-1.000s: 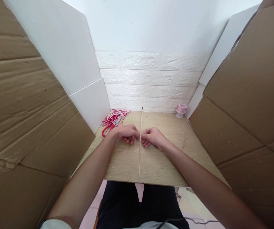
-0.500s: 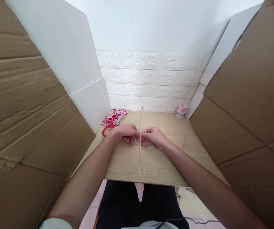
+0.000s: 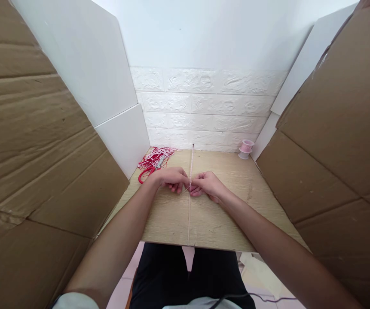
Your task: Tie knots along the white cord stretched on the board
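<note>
A pale cord (image 3: 189,219) runs taut down the middle of the wooden board, from a small nail (image 3: 193,145) at the back to the front edge. Its far part, a braided pinkish-white stretch (image 3: 191,162), is thicker. My left hand (image 3: 174,177) pinches at the cord from the left, fingers curled. From the right, my right hand (image 3: 206,183) pinches at the same spot with thumb and forefinger. Fine loose thread ends (image 3: 185,189) stick out between the fingertips; how they cross there is too small to make out.
Red-handled scissors (image 3: 146,174) lie against a tangled heap of red and white cords (image 3: 159,155) at the back left. Pink thread spools (image 3: 246,148) stand stacked at the back right. Cardboard walls (image 3: 43,150) flank the wooden board (image 3: 223,223); a white brick-pattern wall (image 3: 204,103) closes the back.
The loose thread ends have swung slightly to the left at the fingertips. Both hands keep almost the same place on the cord, and the view has shifted very little.
</note>
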A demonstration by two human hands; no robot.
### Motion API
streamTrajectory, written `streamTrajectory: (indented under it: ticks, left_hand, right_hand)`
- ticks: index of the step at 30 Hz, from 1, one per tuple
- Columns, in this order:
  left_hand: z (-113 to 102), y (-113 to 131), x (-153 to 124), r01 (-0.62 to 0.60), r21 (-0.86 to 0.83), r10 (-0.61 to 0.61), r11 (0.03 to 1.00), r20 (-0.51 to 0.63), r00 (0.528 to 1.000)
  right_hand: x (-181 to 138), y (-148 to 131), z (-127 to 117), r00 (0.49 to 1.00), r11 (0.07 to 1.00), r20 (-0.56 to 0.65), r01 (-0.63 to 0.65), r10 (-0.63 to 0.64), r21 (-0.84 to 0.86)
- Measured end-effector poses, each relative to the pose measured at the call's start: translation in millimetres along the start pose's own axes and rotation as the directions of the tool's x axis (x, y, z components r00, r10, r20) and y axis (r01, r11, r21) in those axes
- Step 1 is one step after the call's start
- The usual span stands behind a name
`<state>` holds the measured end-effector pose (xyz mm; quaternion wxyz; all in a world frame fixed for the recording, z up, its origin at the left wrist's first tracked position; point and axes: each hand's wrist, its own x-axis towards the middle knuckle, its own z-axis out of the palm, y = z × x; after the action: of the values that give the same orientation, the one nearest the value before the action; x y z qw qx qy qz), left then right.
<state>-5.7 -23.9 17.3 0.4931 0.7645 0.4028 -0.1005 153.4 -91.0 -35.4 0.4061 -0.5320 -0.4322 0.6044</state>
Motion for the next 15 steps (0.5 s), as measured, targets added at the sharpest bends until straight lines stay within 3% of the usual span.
streamTrajectory:
  ticks: [15]
  left_hand:
    - [-2.2,-7.1,5.3,-0.047,-0.036,0.047,0.998,-0.011,0.999]
  right_hand:
    - [3.1,4.4,0.8,1.000,0.998,-0.004,0.020,-0.020,-0.064]
